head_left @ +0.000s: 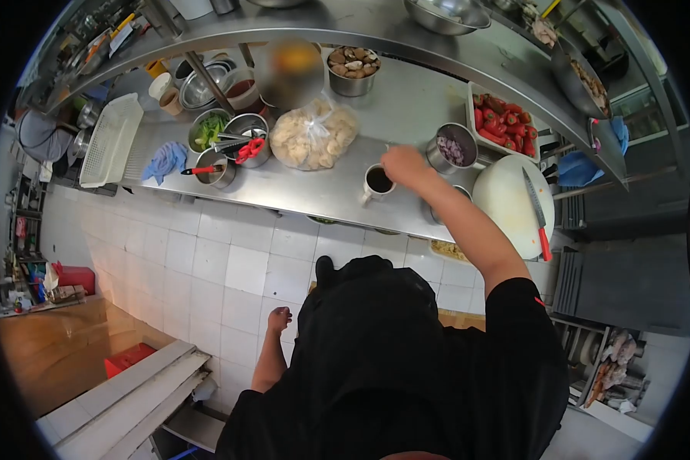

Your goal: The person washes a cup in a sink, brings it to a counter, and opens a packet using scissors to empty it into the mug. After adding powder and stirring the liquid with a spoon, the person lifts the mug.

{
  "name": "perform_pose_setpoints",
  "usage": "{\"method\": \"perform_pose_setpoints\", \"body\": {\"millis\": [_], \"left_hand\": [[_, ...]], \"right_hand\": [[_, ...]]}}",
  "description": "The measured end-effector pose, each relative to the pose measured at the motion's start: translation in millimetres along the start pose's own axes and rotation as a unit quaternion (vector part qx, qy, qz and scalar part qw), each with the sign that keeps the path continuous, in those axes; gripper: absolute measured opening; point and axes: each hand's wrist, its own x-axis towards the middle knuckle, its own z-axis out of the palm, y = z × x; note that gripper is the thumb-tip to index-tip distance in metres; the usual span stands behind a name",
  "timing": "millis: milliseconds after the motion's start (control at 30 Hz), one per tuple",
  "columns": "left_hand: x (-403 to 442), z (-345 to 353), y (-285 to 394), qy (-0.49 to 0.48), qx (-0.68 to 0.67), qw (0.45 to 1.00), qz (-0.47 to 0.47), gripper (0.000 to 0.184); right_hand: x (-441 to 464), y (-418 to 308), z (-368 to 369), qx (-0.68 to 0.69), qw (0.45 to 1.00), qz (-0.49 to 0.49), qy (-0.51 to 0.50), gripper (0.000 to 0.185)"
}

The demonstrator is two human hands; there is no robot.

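My right hand (405, 165) is over the steel counter, its fingers closed together beside the rim of a white mug (368, 195) of dark liquid; something thin seems to show at the fingertips, too small to name. Away from the counter, my left hand (280, 317) hangs low at my side above the tiled floor, fingers curled. To the right of the mug stands a steel pot of chopped purple onion (452, 150), with another steel container (441, 205) partly hidden under my right forearm. A clear plastic bag of pale food (314, 136) lies to the left of the mug.
A red-handled knife (537, 207) lies on a round white board (502, 222) at right, near a tray of red peppers (506, 123). Several pots, a blue cloth (163, 159) and a white basket (113, 142) stand left. A steel shelf (345, 29) overhangs the counter.
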Motion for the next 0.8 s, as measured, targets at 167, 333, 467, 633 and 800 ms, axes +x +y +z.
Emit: {"method": "perform_pose_setpoints", "body": {"millis": [167, 333, 467, 633, 800], "left_hand": [[2.1, -0.2, 2.1, -0.011, -0.025, 1.000, -0.015, 0.034], [5.9, 0.7, -2.0, -0.003, -0.010, 1.000, -0.019, 0.032], [6.1, -1.3, -2.7, -0.015, -0.016, 0.999, -0.028, 0.032], [11.1, 2.1, -6.3, -0.018, -0.008, 1.000, -0.020, 0.033], [11.9, 1.7, 0.1, -0.023, 0.001, 1.000, -0.005, 0.034]], "right_hand": [[2.1, -3.5, 5.4, 0.038, 0.999, -0.025, 0.011, 0.010], [4.7, -1.3, 0.1, -0.034, 0.998, 0.035, 0.034, 0.012], [-0.8, -8.8, -3.0, 0.051, 0.997, -0.052, -0.024, 0.014], [4.6, -1.4, 8.2, -0.014, 0.998, 0.048, 0.035, 0.010], [-6.6, 7.6, 7.5, 0.093, 0.994, -0.051, 0.020, 0.007]]}}
